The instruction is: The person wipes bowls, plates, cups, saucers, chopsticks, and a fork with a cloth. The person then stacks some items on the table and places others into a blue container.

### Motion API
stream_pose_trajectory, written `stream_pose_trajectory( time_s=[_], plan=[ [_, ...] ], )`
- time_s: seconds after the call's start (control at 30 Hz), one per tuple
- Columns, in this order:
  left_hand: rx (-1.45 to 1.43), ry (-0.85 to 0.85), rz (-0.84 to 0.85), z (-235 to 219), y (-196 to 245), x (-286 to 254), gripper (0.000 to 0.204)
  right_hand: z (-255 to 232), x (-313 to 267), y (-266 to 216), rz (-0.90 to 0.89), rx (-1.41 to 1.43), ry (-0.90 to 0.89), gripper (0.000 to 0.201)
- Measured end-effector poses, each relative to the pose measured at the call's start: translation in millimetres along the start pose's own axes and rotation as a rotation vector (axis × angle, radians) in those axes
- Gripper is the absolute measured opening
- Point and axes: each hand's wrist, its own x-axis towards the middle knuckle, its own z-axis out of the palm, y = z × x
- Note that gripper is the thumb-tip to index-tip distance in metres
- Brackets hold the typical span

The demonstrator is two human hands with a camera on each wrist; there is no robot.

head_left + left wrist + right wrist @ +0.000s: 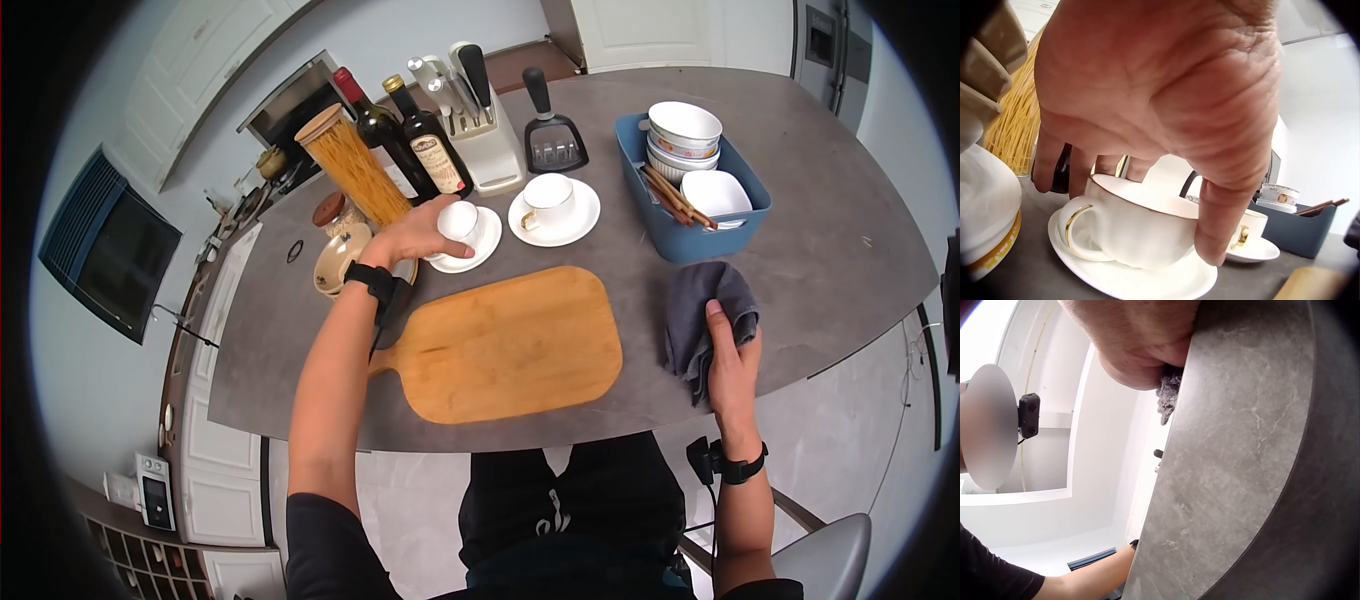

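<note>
In the head view my left hand (412, 236) spans a white teacup (458, 221) on its saucer (484, 240). The left wrist view shows the thumb (1215, 222) against one side of the cup and the fingers around its far side, partly hidden by the rim. The cup's gold-lined handle (1075, 228) points away from the thumb. At the right of the table, my right hand (735, 365) grips a bunched dark grey cloth (700, 320), thumb on top. In the right wrist view only a bit of the cloth (1169, 400) shows beneath the hand.
A wooden cutting board (515, 345) lies in front. Behind stand a second cup (549, 205) on a saucer, two bottles (432, 145), a pasta jar (355, 165), a knife block (490, 150) and a masher (553, 140). A blue basket (690, 240) holds bowls. A beige bowl (340, 262) is left.
</note>
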Motion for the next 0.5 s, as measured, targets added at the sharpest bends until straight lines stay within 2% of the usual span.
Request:
stream_pose_trajectory(
  time_s=[0.23, 0.5],
  plan=[
    [0.060, -0.013, -0.006, -0.1, 2.2, 1.4, 0.107, 0.4, 0.0, -2.9, -0.006, -0.057, 0.027, 0.044],
    [0.051, -0.027, 0.025, 1.4, -3.1, 3.4, 0.110, 0.5, 2.0, 6.0, -0.015, 0.002, 0.025, 0.043]
  ],
)
